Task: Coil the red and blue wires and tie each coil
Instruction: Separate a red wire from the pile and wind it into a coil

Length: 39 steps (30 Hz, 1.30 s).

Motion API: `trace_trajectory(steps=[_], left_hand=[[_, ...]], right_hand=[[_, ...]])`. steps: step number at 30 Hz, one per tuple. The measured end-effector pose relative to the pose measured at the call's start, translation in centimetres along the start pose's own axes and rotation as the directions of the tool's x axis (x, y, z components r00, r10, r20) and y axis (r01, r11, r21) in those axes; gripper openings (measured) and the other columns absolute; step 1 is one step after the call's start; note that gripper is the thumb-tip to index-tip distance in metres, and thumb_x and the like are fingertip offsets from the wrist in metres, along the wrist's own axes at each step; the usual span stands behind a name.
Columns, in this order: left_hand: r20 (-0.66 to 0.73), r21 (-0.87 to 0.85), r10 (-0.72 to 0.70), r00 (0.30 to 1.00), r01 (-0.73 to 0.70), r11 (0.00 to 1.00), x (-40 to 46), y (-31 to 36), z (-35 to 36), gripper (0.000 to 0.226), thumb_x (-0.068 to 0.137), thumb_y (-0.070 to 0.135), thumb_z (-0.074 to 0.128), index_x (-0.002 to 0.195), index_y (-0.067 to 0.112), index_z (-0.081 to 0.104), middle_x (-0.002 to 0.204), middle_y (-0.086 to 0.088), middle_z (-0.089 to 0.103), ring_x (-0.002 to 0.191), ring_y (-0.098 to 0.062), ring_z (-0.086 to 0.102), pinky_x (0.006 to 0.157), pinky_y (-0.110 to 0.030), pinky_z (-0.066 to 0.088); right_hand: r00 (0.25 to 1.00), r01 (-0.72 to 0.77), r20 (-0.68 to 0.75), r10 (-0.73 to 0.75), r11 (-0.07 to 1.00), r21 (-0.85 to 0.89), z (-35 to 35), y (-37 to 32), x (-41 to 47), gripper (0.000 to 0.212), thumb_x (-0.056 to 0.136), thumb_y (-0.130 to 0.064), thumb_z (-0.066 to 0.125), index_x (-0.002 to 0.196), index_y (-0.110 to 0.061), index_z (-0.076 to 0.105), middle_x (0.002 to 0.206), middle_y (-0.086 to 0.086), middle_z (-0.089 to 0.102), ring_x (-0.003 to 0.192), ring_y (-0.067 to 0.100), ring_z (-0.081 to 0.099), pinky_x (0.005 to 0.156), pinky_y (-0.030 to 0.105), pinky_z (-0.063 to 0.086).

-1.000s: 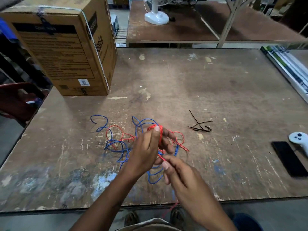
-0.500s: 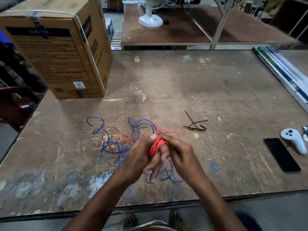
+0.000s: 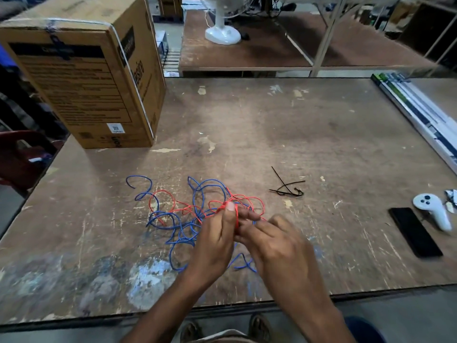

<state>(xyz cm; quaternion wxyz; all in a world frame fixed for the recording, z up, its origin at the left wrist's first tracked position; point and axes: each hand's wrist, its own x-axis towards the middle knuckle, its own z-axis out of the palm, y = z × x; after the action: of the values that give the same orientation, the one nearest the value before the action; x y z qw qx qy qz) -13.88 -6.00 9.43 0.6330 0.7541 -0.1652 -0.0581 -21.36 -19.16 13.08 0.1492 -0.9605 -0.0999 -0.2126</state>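
We see the red wire (image 3: 173,206) partly gathered into a small tight bundle, the rest trailing in loose loops. The blue wire (image 3: 178,226) lies uncoiled, tangled with the red, sprawling flat on the surface (image 3: 321,144). Both lie just left of the black ties (image 3: 286,189).

Worn brown wooden worktop (image 3: 272,125), scratched and paint-stained. A large cardboard box (image 3: 81,85) stands at its far left corner. Behind it, a second wooden table (image 3: 284,53) carries the white base of a fan (image 3: 222,35). A dark red chair (image 3: 22,157) sits at left; grey floor (image 3: 408,318) below.
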Motion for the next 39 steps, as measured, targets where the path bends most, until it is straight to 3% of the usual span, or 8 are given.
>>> trace_trajectory(steps=[4,9,16,26,29,34,36,39], left_hand=[[0.14,0.133,-0.05,0.989,0.031,0.991,-0.7,1.9,0.0,0.076,0.116,0.033,0.029,0.046,0.02,0.053,0.048,0.005,0.062,0.052,-0.002,0.062,0.062,-0.011,0.044],[0.593,-0.119,-0.174,0.786,0.299,0.947,1.0,2.3,-1.8,0.071,0.109,0.046,0.015,0.095,0.017,0.078,0.056,-0.025,0.062,0.047,-0.041,0.057,0.074,-0.065,0.055],[0.853,-0.027,-0.255,0.456,0.526,0.85,2.5,1.9,-3.0,0.074,0.095,0.039,0.018,0.101,-0.021,0.062,0.082,-0.012,0.08,0.062,-0.021,0.073,0.056,-0.03,0.056],[0.788,-0.027,-0.393,0.475,0.664,0.747,0.9,0.2,-4.5,0.044,0.106,0.034,0.04,0.097,0.005,0.072,0.086,0.0,0.08,0.073,-0.006,0.074,0.065,-0.013,0.054],[0.726,0.009,-0.339,0.598,0.485,0.875,0.6,-0.1,-3.4,0.065,0.114,0.047,0.034,0.114,-0.005,0.073,0.109,-0.024,0.079,0.095,-0.034,0.076,0.072,-0.027,0.05],[0.243,0.019,-0.235,0.941,0.238,0.971,-1.8,0.5,0.6,0.074,0.104,0.05,0.029,0.078,0.001,0.077,0.069,-0.014,0.078,0.063,-0.03,0.079,0.057,-0.026,0.052],[0.202,0.055,-0.237,0.95,0.231,0.972,-1.6,-0.6,0.6,0.067,0.096,0.054,0.024,0.074,0.012,0.071,0.081,-0.02,0.077,0.076,-0.035,0.078,0.069,-0.032,0.052],[0.535,-0.143,-0.392,0.748,0.538,0.83,-0.5,-2.3,-0.9,0.068,0.083,0.054,0.055,0.094,-0.013,0.059,0.095,-0.037,0.058,0.09,-0.045,0.056,0.087,-0.053,0.045]], right_hand=[[0.981,0.18,-0.078,-0.18,0.984,-0.011,-1.8,2.1,1.6,0.021,0.098,-0.036,0.071,0.082,-0.022,0.068,0.088,-0.007,0.065,0.086,0.021,0.057,0.075,0.04,0.05],[0.995,0.048,0.037,-0.088,0.793,0.608,-0.5,4.5,2.1,0.011,0.094,-0.01,0.081,0.092,-0.007,0.07,0.135,-0.005,0.066,0.116,0.003,0.065,0.097,0.023,0.048],[0.977,-0.147,0.103,0.188,0.241,0.959,3.6,4.6,0.6,0.022,0.071,0.01,0.083,0.078,-0.007,0.071,0.089,0.003,0.073,0.095,0.012,0.075,0.087,0.026,0.058],[0.976,-0.218,0.209,0.06,0.228,0.949,4.0,5.2,0.6,0.031,0.062,0.002,0.094,0.075,-0.023,0.081,0.084,0.001,0.068,0.082,0.017,0.066,0.074,0.029,0.054],[0.955,-0.287,0.278,0.101,0.084,0.954,4.8,5.6,0.9,0.025,0.059,-0.015,0.1,0.071,-0.019,0.079,0.083,0.0,0.067,0.083,0.018,0.065,0.077,0.029,0.055],[0.957,-0.258,0.251,0.144,0.031,0.966,5.2,5.5,1.7,0.023,0.063,-0.02,0.099,0.071,-0.02,0.077,0.089,0.005,0.073,0.085,0.02,0.069,0.079,0.03,0.057],[0.967,-0.217,0.198,0.16,0.113,0.97,5.2,5.6,2.1,0.021,0.063,-0.012,0.095,0.071,-0.019,0.077,0.089,0.007,0.074,0.085,0.021,0.07,0.078,0.031,0.057],[0.968,-0.194,0.173,0.183,0.11,0.975,5.4,6.2,2.1,0.023,0.061,-0.012,0.096,0.071,-0.021,0.078,0.086,0.009,0.074,0.084,0.024,0.071,0.078,0.034,0.057]])
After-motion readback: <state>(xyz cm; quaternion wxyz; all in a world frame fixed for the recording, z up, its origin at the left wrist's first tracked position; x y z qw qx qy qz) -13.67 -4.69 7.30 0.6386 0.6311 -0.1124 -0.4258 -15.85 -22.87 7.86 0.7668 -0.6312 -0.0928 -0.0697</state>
